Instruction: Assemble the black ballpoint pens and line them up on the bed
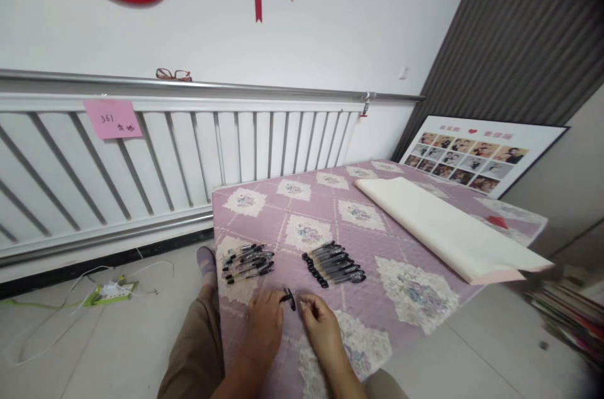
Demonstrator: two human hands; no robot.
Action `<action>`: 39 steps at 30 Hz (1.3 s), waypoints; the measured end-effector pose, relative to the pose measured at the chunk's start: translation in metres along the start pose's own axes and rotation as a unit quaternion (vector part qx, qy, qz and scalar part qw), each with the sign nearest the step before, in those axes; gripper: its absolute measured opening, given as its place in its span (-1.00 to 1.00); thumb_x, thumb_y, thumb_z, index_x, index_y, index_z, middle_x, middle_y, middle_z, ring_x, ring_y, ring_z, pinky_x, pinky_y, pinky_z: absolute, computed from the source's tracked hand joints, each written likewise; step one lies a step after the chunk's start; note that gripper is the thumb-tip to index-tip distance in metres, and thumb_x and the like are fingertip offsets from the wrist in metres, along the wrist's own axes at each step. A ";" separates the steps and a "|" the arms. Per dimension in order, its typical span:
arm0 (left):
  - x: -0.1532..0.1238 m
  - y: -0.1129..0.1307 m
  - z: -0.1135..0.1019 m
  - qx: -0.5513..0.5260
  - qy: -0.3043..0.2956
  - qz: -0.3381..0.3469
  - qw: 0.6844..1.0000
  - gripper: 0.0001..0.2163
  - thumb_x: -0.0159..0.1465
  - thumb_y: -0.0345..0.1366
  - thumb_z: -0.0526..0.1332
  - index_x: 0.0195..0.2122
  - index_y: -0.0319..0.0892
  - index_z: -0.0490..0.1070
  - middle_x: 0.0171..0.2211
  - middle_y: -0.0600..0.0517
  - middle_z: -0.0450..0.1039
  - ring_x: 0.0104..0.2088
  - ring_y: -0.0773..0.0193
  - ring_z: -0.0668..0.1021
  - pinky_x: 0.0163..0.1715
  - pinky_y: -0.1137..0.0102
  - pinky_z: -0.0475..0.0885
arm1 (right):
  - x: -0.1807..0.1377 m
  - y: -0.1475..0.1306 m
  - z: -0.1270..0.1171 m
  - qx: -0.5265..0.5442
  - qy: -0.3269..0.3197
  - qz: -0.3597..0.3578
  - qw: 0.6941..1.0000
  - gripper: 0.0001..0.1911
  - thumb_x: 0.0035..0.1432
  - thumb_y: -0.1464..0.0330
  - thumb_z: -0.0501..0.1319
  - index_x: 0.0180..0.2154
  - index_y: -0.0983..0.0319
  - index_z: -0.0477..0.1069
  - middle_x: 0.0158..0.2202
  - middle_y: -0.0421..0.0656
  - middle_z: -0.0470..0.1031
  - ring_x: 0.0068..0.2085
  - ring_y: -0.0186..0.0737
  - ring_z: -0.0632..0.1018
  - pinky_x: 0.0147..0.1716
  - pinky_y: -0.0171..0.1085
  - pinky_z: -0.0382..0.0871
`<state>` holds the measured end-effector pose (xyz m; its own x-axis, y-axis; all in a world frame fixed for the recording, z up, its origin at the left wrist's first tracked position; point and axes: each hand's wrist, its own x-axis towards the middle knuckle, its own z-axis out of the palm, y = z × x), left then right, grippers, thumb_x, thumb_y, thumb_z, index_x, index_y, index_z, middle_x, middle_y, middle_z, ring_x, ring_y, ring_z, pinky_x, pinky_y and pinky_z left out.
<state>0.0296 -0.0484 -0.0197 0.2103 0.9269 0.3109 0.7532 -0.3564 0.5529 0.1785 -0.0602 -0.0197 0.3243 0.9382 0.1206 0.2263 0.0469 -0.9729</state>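
Note:
Over the near part of the table, my left hand [265,321] is closed, with a black pen [289,299] at its fingertips. Only the pen's dark capped end with its clip shows; the rest is hidden by the hand. My right hand [322,325] is just to the right, thumb and fingers pinched together; whatever they may hold is too small to make out. Beyond my left hand lies a loose group of black and clear pens [249,262]. A neater row of grey-bodied pens with black ends [334,264] lies beyond my right hand.
A purple flowered cloth [330,219] covers the table. Across its right side lies a large cream sheet [419,223], with a photo board [472,157] behind. A white radiator [189,160] runs along the wall. A power strip [111,292] with cables lies on the floor at left.

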 end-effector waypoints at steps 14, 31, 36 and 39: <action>0.009 0.004 -0.002 0.065 -0.029 -0.072 0.995 -0.66 0.27 -0.45 -0.04 0.00 -0.09 0.36 -0.10 -0.03 0.43 -0.04 0.16 0.42 0.00 0.27 0.27 | -0.007 -0.003 0.012 -0.081 -0.004 -0.051 0.995 -0.79 0.10 0.25 0.09 -0.34 0.20 0.44 -0.39 -0.14 0.55 -0.33 -0.16 0.54 -0.28 -0.28 0.37; 0.044 0.024 0.013 0.154 -0.099 0.058 0.981 -0.83 0.30 -0.32 0.05 -0.17 -0.12 0.40 -0.12 -0.07 0.35 -0.07 0.08 0.35 -0.09 0.19 0.23 | -0.006 -0.004 0.007 -0.030 0.015 -0.037 0.999 -0.78 0.10 0.21 0.13 -0.35 0.21 0.45 -0.39 -0.13 0.55 -0.34 -0.14 0.53 -0.29 -0.27 0.38; 0.057 0.003 0.006 0.161 -0.111 0.110 0.975 -0.83 0.32 -0.33 0.03 -0.25 -0.12 0.41 -0.17 -0.01 0.37 -0.07 0.16 0.34 -0.07 0.25 0.21 | -0.006 -0.001 0.007 -0.040 0.027 -0.044 0.998 -0.77 0.08 0.21 0.16 -0.35 0.21 0.46 -0.40 -0.11 0.55 -0.33 -0.12 0.53 -0.30 -0.27 0.38; 0.067 -0.018 -0.006 0.171 -0.110 0.138 0.969 -0.84 0.33 -0.32 0.04 -0.23 -0.11 0.42 -0.14 0.01 0.37 -0.02 0.16 0.31 -0.03 0.21 0.16 | -0.005 0.001 0.008 -0.045 0.023 -0.048 0.998 -0.78 0.08 0.21 0.15 -0.36 0.21 0.47 -0.41 -0.12 0.55 -0.33 -0.12 0.53 -0.31 -0.28 0.39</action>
<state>0.0263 0.0192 -0.0045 0.5323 0.8183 0.2167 0.8040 -0.5689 0.1730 0.1698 -0.0624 -0.0228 0.3391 0.9140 0.2229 0.3397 0.1020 -0.9350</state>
